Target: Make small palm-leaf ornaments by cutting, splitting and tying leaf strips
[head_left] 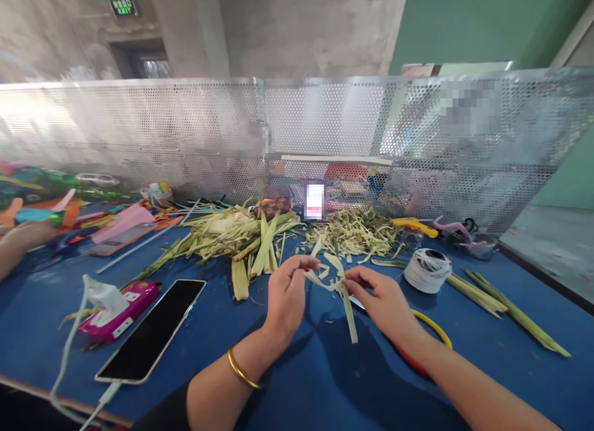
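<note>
Between my two hands, above the blue table, is a woven piece of pale green leaf strips (pixel 349 316), with one long end hanging down. My left hand (pixel 285 295) has its thumb and fingers closed on the left side of a strip. On the other side, my right hand (pixel 383 304) pinches the piece near its middle, where strips cross. Part of the crossing is hidden by the fingers. Beneath my right wrist lies a tool with a yellow and red handle (pixel 435 327), mostly covered by the forearm.
Behind the hands are a pile of long leaves (pixel 223 236) and a heap of shredded pieces (pixel 355 233). A spool of white string (pixel 427 271) and stalks (pixel 520 313) lie right. A phone (pixel 153 332) and pink power strip (pixel 120 313) lie left, near another person's hand (pixel 28 239).
</note>
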Available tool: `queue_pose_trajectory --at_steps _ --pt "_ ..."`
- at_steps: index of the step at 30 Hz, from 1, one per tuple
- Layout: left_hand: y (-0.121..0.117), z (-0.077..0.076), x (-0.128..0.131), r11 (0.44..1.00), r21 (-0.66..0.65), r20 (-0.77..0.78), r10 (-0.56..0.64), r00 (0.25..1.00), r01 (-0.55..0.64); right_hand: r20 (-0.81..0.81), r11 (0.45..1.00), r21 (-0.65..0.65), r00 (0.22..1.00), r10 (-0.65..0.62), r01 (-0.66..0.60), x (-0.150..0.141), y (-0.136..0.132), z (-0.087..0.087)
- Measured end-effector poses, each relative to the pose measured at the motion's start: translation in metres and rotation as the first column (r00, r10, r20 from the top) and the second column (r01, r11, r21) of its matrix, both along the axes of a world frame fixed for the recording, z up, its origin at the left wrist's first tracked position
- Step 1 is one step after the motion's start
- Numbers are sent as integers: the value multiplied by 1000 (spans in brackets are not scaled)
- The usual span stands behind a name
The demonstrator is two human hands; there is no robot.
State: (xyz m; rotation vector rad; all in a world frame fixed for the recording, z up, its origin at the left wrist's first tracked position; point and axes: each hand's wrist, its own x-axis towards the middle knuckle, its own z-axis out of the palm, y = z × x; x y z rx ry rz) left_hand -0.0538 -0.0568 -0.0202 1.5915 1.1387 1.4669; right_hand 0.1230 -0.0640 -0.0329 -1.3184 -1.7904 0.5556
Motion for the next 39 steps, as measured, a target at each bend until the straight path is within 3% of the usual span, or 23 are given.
queue_pose_trajectory --at_steps 3,6,10,15,18,21,24,29,33,39 --pt "2 1 1 946 -262 231 -131 964 191 -7 1000 23 1000 -11 11 1 1 0" --pt "4 -1 6 880 -395 224 -189 956 266 -18 1000 23 1000 -4 4 1 1 0" --pt "7 -9 11 863 -381 66 -333 941 332 -22 999 2 999 34 -34 -1 -1 1" --pt "6 -10 12 918 -288 -17 -288 958 271 -7 1000 4 1000 16 -16 -2 -2 -1" --pt "3 -9 14 840 -364 142 -376 916 401 -32 1000 15 999 20 -19 -2 -1 -4" --pt "2 -10 15 776 -415 308 -372 876 476 -70 1000 -2 997 26 -26 -4 1 -7" --pt "1 -9 15 759 -438 313 -374 873 482 -127 994 -92 991 45 -57 -4 2 -6" --pt "0 -7 13 653 -542 369 -380 848 528 -73 992 -98 995 71 -78 -2 0 -1" --pt "2 -14 14 677 -552 344 -346 873 486 43 998 -5 997 66 -66 0 -1 1" --pt "2 -16 15 692 -567 262 -361 895 446 27 981 -160 993 119 -113 5 0 4"
